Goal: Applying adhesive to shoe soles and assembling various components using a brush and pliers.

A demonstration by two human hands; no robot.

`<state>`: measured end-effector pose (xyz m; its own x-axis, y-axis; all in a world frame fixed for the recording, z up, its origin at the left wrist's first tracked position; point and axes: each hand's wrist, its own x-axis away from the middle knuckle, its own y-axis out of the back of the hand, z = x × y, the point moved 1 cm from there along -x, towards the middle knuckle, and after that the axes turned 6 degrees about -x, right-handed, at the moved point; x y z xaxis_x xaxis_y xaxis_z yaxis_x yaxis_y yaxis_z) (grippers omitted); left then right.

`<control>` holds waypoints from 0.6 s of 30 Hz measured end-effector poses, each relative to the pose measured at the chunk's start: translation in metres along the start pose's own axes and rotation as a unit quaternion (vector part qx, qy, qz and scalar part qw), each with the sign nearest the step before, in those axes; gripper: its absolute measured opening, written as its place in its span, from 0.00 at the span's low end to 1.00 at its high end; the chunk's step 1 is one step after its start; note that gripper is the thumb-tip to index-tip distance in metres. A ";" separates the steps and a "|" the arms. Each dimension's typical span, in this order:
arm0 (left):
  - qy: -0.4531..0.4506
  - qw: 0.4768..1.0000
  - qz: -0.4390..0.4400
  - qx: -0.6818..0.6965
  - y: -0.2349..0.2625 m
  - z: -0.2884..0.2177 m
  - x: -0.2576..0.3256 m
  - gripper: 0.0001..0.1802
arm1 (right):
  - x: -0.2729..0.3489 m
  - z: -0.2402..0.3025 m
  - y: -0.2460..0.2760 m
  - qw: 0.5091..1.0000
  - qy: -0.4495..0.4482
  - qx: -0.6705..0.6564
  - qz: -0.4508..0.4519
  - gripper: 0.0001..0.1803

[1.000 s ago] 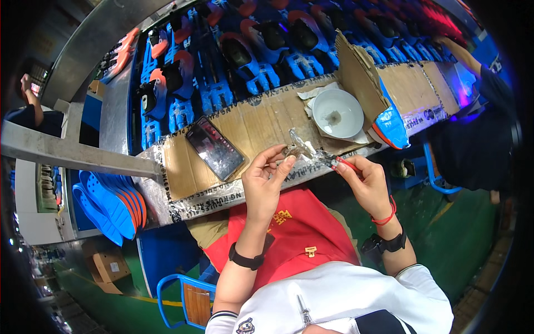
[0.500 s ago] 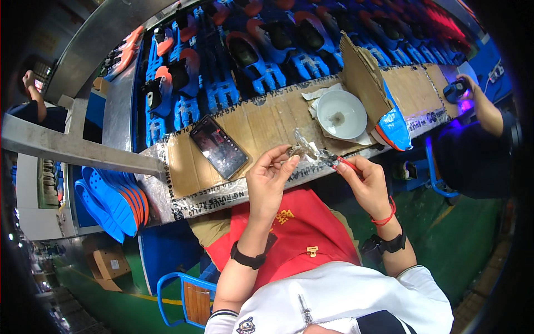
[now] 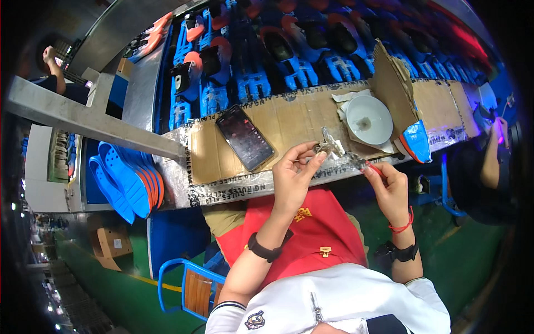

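My left hand (image 3: 299, 173) is closed, pinching a small crumpled piece of clear, shiny film (image 3: 332, 146) between thumb and fingertips over the table's near edge. To its right, my right hand (image 3: 391, 188) is closed around a small red-handled tool (image 3: 376, 168). Its dark tip points left toward the film; glare and small size hide its exact kind and whether it touches the film. A white bowl (image 3: 369, 121) with a greyish patch inside stands just beyond my hands. Left of them, a phone (image 3: 245, 137) with a lit screen lies on the cardboard-covered table (image 3: 203, 161).
Blue and orange shoe parts (image 3: 300, 69) fill the area behind the table. An upright cardboard flap (image 3: 392, 89) and a blue shoe piece (image 3: 416, 141) stand right of the bowl. Blue clogs (image 3: 123, 181) are stacked at left, below a metal beam (image 3: 94, 121). A co-worker's arm (image 3: 492, 158) is at right.
The whole view has shifted, so the table and my hands appear farther right. Both hands keep their grips near the bowl. The co-worker's hand at right has lowered.
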<state>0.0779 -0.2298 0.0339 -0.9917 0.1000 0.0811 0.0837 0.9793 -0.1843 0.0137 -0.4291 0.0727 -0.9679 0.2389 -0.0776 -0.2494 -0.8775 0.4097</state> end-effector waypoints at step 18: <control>-0.024 0.999 -0.012 -0.029 0.003 -0.007 0.001 0.20 | -0.004 0.008 -0.002 0.999 0.000 -0.033 -0.023 0.09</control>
<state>0.0774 -0.2253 0.0405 -0.9969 0.0699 0.0365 0.0648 0.9899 -0.1261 0.0179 -0.4251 0.0797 -0.9555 0.2794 -0.0948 -0.2948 -0.8910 0.3453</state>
